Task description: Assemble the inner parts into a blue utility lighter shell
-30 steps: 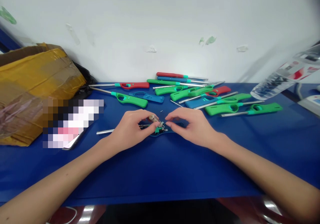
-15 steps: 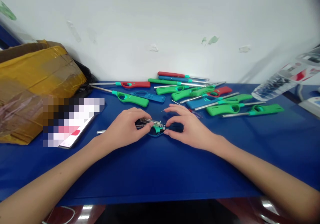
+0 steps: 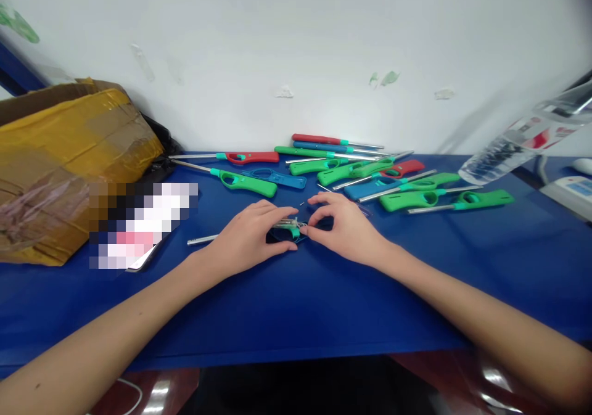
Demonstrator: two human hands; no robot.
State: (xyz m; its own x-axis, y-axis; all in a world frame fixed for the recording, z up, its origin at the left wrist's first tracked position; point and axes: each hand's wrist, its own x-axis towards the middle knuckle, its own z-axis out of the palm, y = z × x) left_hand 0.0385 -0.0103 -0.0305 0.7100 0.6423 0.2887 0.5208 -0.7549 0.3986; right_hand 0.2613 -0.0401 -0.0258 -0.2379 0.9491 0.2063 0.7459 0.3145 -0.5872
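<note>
An opened utility lighter lies in front of me, its metal tube (image 3: 201, 240) sticking out left from under my left hand (image 3: 247, 235). That hand is open around the lighter, thumb and fingers apart at its near and far sides. A clear inner piece (image 3: 287, 222) and a teal trigger (image 3: 295, 233) show between them. At the lighter's right, my right hand (image 3: 349, 227) pinches a thin white wire (image 3: 303, 224) between thumb and index finger, its other fingers raised. A dark blue casing is partly hidden beneath both hands. Beyond the right hand lies a thin screwdriver (image 3: 365, 209), mostly covered.
Several green, red and blue lighters (image 3: 409, 200) lie along the back of the blue table (image 3: 296, 310) by the white wall (image 3: 222, 45). A taped cardboard box (image 3: 69, 174) and a phone (image 3: 148, 230) are on the left. A water bottle (image 3: 518, 140) leans at the right.
My left thumb has come away from the lighter's inner piece, and the left fingers have spread. My right hand has shifted slightly left, its pinch closing on the white wire. The camera view has moved slightly.
</note>
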